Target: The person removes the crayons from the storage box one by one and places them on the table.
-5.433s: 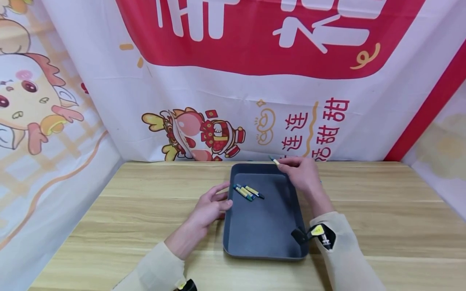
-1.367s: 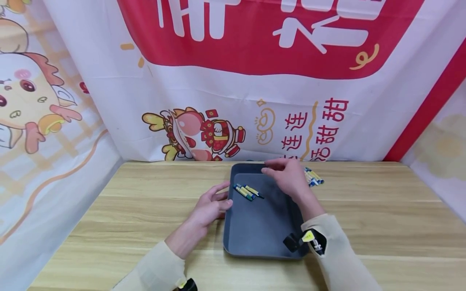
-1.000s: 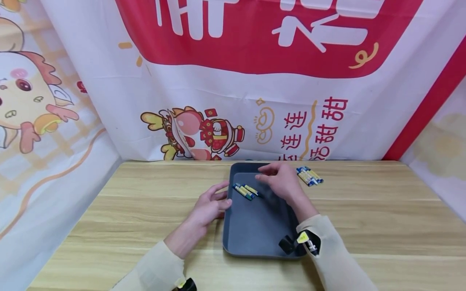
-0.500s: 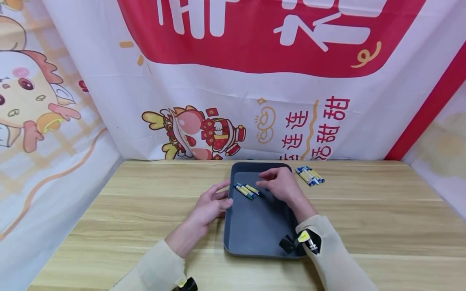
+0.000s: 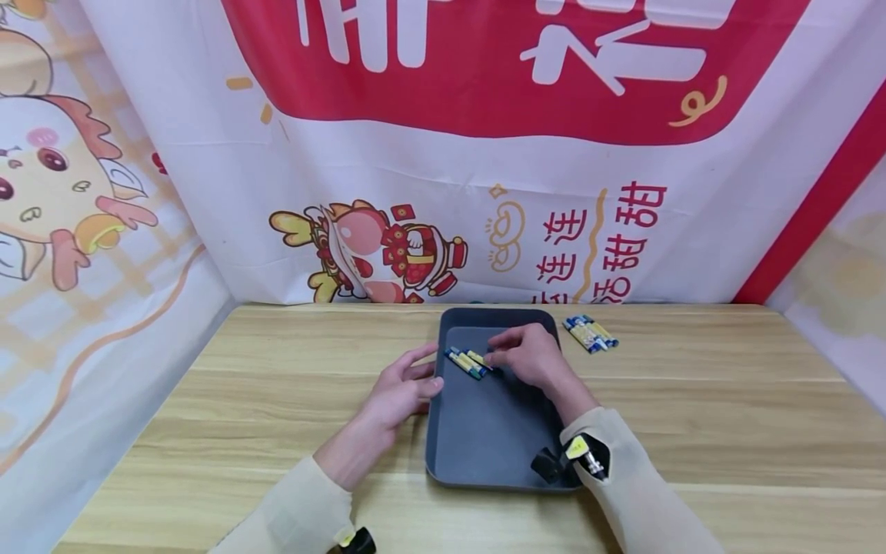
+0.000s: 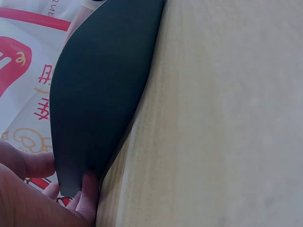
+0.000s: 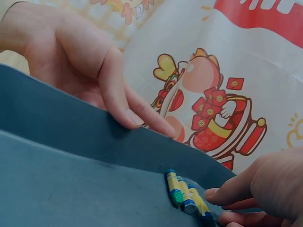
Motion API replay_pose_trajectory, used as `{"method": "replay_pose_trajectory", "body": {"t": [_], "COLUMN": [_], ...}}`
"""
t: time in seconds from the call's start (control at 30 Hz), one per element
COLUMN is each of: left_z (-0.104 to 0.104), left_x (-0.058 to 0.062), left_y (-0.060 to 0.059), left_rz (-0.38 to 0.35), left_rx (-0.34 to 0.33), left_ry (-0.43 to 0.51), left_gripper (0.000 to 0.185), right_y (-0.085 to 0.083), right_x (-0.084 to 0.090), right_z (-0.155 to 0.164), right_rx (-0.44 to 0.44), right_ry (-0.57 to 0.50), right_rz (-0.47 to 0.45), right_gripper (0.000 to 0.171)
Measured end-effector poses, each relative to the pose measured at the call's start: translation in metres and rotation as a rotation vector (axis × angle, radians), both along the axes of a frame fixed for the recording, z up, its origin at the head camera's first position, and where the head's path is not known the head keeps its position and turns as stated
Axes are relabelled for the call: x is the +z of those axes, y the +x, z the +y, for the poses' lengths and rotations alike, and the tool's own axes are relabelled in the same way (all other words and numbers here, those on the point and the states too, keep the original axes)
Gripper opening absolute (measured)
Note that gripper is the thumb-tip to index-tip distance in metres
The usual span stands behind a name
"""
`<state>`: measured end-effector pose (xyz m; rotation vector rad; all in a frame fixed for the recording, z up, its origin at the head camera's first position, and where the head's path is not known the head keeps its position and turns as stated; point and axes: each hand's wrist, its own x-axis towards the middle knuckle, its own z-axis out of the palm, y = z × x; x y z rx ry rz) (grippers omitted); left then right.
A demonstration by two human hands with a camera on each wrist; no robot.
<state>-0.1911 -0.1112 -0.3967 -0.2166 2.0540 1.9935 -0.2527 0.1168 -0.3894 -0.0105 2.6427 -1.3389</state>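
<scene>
My left hand (image 5: 394, 394) grips the left rim of a dark grey tray (image 5: 501, 462). In the right wrist view its thumb and a finger lie along the rim, and the left wrist view shows fingers at the outer wall (image 6: 102, 90). Several yellow-wrapped crayons lie side by side on the tray floor, including a green one (image 7: 173, 188) and a blue one (image 7: 187, 196). Over the tray, my right hand (image 5: 529, 355) has its fingertips right at the rightmost crayon (image 7: 201, 203), thumb and fingers apart, nothing visibly held.
On the wooden table (image 5: 692, 408), just right of the tray's far end, lies a row of several more crayons (image 5: 590, 334). A printed cloth (image 5: 443, 169) hangs at the table's back edge, and another patterned cloth (image 5: 83, 231) closes the left side.
The crayon my right hand held several seconds ago is out of it. The right hand has come left and down into the tray, up to the crayons. My left hand has stayed put.
</scene>
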Motion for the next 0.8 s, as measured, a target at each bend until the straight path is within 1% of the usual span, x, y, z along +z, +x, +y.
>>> {"method": "replay_pose_trajectory", "body": {"t": [0.27,0.43,0.63,0.8], "left_z": [0.0002,0.0002,0.0002,0.0003], "left_x": [0.0025,0.0022,0.0012,0.0014], "left_y": [0.0005,0.0001,-0.0003,-0.0004], "left_rz": [-0.012,-0.012,-0.016,-0.013], "left_rx": [0.000,-0.002,-0.005,-0.004], "left_ry": [-0.004,-0.006,-0.010,-0.010], "left_gripper": [0.059,0.059,0.058,0.058], "right_y": [0.0000,0.0005,0.0012,0.0009], "right_x": [-0.0014,-0.0011,-0.0012,-0.0017], "right_z": [-0.0035,-0.0048,-0.0066,-0.0075], "right_rx": [0.011,0.036,0.045,0.059], "right_ry": [0.056,0.086,0.121,0.132], "right_rz": [0.010,0.007,0.014,0.023], "right_gripper": [0.023,0.022,0.021,0.021]}}
